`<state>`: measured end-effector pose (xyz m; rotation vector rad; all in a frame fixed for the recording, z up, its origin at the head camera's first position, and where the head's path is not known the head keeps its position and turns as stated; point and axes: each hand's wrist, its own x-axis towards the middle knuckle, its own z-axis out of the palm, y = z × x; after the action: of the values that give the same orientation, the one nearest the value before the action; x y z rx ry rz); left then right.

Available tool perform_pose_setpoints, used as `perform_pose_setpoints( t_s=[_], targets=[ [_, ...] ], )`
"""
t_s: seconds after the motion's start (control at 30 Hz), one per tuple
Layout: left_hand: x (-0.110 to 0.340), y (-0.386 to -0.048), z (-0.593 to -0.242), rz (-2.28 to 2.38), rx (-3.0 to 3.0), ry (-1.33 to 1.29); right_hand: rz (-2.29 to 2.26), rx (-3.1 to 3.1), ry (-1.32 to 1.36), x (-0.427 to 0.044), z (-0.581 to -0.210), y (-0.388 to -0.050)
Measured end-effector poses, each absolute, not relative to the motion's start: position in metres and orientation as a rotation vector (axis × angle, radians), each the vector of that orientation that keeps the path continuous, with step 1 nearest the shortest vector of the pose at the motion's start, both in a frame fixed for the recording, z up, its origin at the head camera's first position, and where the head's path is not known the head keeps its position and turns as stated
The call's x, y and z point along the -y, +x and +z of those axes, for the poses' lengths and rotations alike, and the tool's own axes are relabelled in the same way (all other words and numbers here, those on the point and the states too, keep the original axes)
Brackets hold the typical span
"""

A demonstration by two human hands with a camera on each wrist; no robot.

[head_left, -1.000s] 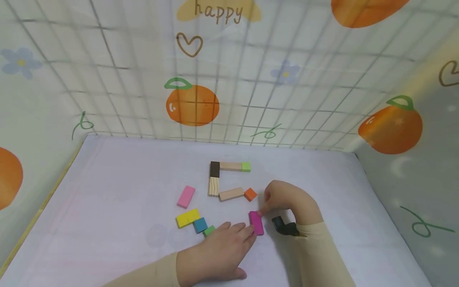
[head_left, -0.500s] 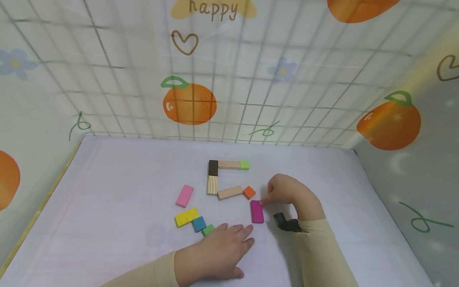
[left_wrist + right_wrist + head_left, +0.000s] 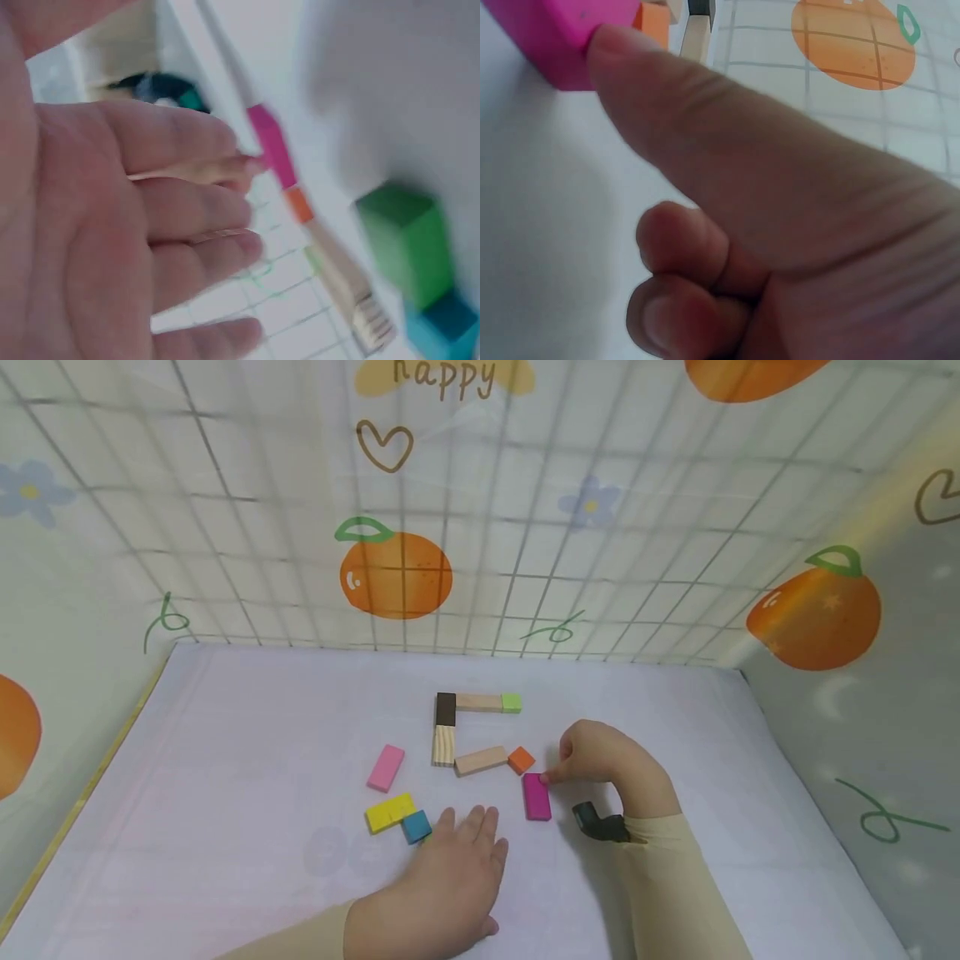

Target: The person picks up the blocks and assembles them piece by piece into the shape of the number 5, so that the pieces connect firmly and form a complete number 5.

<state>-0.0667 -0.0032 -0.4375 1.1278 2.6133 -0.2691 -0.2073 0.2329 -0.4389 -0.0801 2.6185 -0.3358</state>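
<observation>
First, left hand (image 3: 437,878), spread. Beyond, one magenta block (image 3: 536,800): long axis near-to-far, lying just left of the right hand (image 3: 613,764), the closer of the two, which touches its far corner; pinch or press, cannot tell. Farther: one orange cube (image 3: 521,760), two plain beige blocks (image 3: 481,762), one lime cube (image 3: 511,702).

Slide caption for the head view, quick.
Right hand touching a magenta block, left hand beside a blue block.

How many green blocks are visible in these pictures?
2. The light green block is right of the far beige block; the darker green block is beside the blue block. The left hand may hide others.
</observation>
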Motion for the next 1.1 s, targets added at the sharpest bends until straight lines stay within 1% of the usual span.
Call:
perform_pose_setpoints(
  t_s=[0.13,0.27,0.37,0.53,0.83,1.1],
  targets=[
    [0.025,-0.079,-0.423,-0.221,-2.755,0.858,-0.35,-2.607,-0.062,-0.234,-0.438,-0.208],
    [0.058,-0.103,-0.421,-0.176,-2.929,0.558,-0.354,-2.604,-0.075,-0.234,-0.438,-0.207],
    [0.075,-0.119,-0.421,-0.216,-2.907,0.429,-0.349,-2.606,-0.087,-0.233,-0.438,-0.206],
    [0.081,-0.129,-0.419,-0.203,-2.842,0.408,-0.343,-2.618,-0.087,-0.233,-0.437,-0.207],
    [0.074,-0.119,-0.42,-0.191,-2.862,0.349,-0.364,-2.608,-0.116,-0.234,-0.433,-0.207],
    [0.07,-0.122,-0.426,-0.215,-2.82,0.316,-0.387,-2.607,-0.133,-0.234,-0.429,-0.207]
  ],
)
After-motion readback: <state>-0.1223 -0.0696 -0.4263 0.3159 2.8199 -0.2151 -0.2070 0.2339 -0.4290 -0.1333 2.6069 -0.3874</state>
